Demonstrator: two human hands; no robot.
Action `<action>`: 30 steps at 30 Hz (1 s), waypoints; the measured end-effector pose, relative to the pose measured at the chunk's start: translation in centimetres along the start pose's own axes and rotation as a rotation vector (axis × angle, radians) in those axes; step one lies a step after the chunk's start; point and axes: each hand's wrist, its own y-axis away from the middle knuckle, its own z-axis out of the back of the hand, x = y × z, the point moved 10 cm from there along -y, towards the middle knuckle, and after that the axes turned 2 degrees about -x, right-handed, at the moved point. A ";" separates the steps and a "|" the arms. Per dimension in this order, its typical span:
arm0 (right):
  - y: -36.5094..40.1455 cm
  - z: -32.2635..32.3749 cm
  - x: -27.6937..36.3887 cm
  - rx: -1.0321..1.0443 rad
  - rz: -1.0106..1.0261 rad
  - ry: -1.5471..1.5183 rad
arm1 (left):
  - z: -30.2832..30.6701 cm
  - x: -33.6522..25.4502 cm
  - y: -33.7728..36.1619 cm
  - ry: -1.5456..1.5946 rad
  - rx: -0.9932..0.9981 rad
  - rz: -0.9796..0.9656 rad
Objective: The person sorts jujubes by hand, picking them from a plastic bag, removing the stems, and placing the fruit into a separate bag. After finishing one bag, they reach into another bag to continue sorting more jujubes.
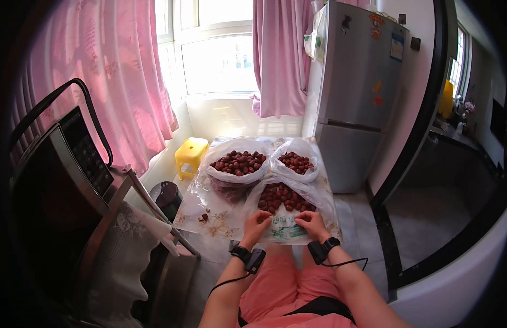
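Observation:
In front of me on the table, a clear plastic bag with green print (287, 232) lies with its mouth towards me, red dates (284, 198) heaped inside. My left hand (257, 224) pinches the bag's near edge on the left, fingers closed. My right hand (313, 224) is closed in the same way on the right side of that edge. Behind it stand two more open bags: a large plastic bag (225, 176) full of red dates at the left, and a smaller plastic bag (313, 174) of dates at the right.
A floral-covered table (190, 218) carries the bags, with a few small dark bits (205, 217) at its left. Beyond its left edge are a yellow stool (191, 153) and a dark bin (167, 198). A fridge (352, 98) stands behind right; a microwave-like appliance (62, 180) is left.

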 end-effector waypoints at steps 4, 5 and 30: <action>0.1 0.2 0.1 -0.009 0.009 0.010 | 0.0 -0.7 0.2 -0.039 -0.009 -0.015; 0.1 0.2 0.2 -0.009 0.008 0.011 | -0.1 -0.8 0.2 -0.039 -0.009 -0.014; 1.2 2.8 1.0 -0.128 0.016 -0.563 | 0.7 -0.5 0.0 0.207 -0.066 0.196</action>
